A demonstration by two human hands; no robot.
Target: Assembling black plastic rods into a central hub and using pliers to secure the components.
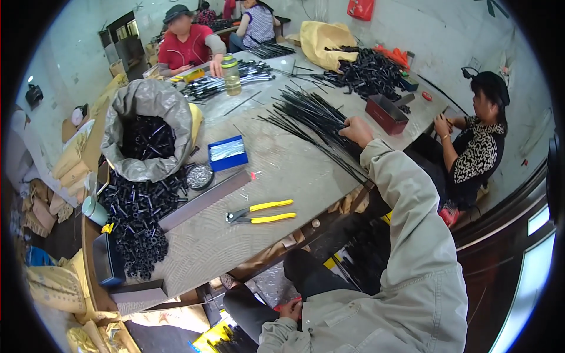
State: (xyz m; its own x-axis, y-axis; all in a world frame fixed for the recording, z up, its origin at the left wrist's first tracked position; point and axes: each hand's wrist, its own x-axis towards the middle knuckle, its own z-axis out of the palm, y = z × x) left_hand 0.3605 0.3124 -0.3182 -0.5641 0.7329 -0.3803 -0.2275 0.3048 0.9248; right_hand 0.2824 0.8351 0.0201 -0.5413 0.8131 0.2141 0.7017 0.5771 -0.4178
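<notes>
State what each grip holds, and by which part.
The right grip is on the thin black rods, toward their right-hand end; whether any are grasped cannot be told. Whether the left grip holds anything cannot be told.

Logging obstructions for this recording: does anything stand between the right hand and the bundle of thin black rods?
Nothing visible does: the right hand touches the black rods. The dark red box stands beyond it, to the right, not in between.
</notes>
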